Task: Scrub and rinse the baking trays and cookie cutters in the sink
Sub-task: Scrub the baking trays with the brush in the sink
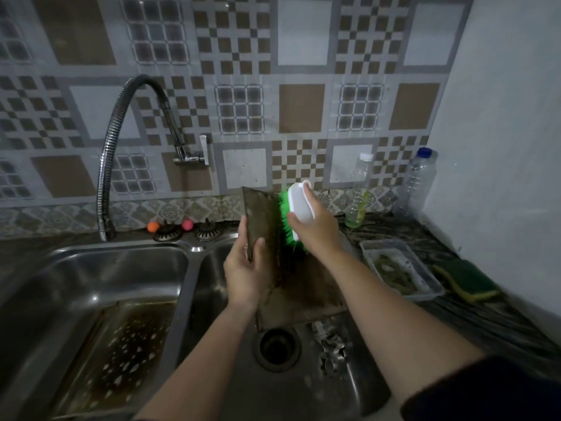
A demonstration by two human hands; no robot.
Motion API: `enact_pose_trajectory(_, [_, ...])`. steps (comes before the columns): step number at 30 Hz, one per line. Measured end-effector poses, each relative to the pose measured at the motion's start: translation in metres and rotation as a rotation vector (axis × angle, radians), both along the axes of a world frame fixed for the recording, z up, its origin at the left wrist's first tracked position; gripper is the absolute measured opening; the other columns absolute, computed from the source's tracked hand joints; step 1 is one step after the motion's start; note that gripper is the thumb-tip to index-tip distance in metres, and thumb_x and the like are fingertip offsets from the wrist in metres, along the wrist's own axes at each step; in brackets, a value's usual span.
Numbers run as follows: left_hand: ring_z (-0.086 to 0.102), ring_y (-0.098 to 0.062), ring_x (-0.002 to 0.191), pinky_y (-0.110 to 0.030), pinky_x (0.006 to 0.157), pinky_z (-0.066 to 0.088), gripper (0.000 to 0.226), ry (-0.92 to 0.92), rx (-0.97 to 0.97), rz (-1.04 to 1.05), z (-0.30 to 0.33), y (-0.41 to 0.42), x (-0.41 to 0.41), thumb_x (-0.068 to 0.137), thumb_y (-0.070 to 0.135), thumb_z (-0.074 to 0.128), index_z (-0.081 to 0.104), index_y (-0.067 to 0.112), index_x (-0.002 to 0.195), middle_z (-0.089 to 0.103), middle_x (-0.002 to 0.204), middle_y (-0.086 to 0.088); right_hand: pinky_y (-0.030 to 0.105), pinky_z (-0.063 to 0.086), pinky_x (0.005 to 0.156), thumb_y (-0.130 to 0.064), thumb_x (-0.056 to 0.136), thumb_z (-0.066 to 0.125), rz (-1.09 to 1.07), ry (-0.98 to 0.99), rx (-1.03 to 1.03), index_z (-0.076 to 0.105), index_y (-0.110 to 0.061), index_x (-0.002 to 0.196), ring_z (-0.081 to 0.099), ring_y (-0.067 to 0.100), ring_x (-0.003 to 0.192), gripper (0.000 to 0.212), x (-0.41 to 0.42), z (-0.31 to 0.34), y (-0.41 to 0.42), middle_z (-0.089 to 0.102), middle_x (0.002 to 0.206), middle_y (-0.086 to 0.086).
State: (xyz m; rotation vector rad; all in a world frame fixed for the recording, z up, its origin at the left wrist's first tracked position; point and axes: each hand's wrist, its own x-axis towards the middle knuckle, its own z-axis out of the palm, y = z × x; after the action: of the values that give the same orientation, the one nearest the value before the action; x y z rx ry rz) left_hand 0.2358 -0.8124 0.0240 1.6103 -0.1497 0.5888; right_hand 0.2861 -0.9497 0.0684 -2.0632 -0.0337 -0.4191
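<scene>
Steel made up the double sink (194, 268), and the job looked to be somewhere in its middle. In the left basin a large baking tray (112, 357) lay flat, brown with burnt-on stains and dotted with pale suds or water spots; by my reading it had been soaped but not rinsed, since the hose tap (121, 141) hung over that basin with no water visible.

Over the right basin a second, darker tray (299, 287) was held tilted on edge, its near end low above the drain (277, 349) and its far end raised toward the wall. It looked dull and grimy across the whole face, so scrubbing there seemed far from finished.

At the tray's left edge, the left hand (244, 275) gripped it, thumb curled over the face and the fingers wrapped behind. Above it, the right hand (315, 227) held a white-backed scrub brush (299, 208), fingers curled round its body, the green bristles pressed against the tray's upper part.

Nearer, on the basin floor right of the drain, a small heap of metal cookie cutters (332, 349) lay unwashed, as far as I could judge.

On the table to the right sat a clear plastic tub (400, 268), a green-and-yellow sponge (467, 279) and two bottles.
</scene>
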Motion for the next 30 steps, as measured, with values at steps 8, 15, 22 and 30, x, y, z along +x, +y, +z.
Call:
enact_pose_trajectory(8, [0.056,0.016,0.073,-0.007,0.076,0.037,0.055,0.104,0.131,0.337,0.001,0.035,0.004,0.097,0.018,0.052,0.033,0.025,0.148,0.058,0.103,0.020,0.024,0.045,0.085,-0.043,0.090,0.059,0.114,0.094,-0.150,0.014,-0.047,0.149,0.055,0.017,0.114,0.074,-0.066,-0.084,-0.012,0.051,0.138,0.004])
enact_pose_trajectory(15, [0.053,-0.009,0.064,-0.023,0.069,0.038,0.053,0.158,0.159,0.557,0.031,0.031,-0.012,0.098,0.027,0.048,0.031,0.036,0.147,0.058,0.075,0.012,0.027,0.040,0.088,-0.060,0.084,0.058,0.212,0.041,-0.149,0.029,-0.046,0.145,0.047,0.021,0.123,0.070,-0.064,-0.034,0.005,0.048,0.135,0.005])
enact_pose_trajectory(22, [0.061,-0.019,0.078,-0.025,0.071,0.042,0.064,0.264,0.124,0.437,0.054,0.037,-0.012,0.095,0.022,0.049,0.020,0.036,0.150,0.067,0.103,-0.003,0.033,0.041,0.099,-0.078,0.062,0.064,0.297,0.044,-0.395,0.017,-0.052,0.146,0.036,0.022,0.129,0.100,-0.087,-0.013,0.034,0.029,0.137,0.000])
enact_pose_trajectory(30, [0.065,-0.018,0.082,-0.027,0.070,0.050,0.079,0.242,0.213,0.226,0.078,0.045,-0.024,0.094,0.015,0.052,0.004,0.044,0.150,0.067,0.113,-0.007,0.040,0.047,0.087,-0.049,0.073,0.064,0.036,0.013,-0.659,0.018,-0.053,0.141,0.046,0.032,0.113,0.082,-0.106,-0.006,0.073,0.034,0.127,0.007])
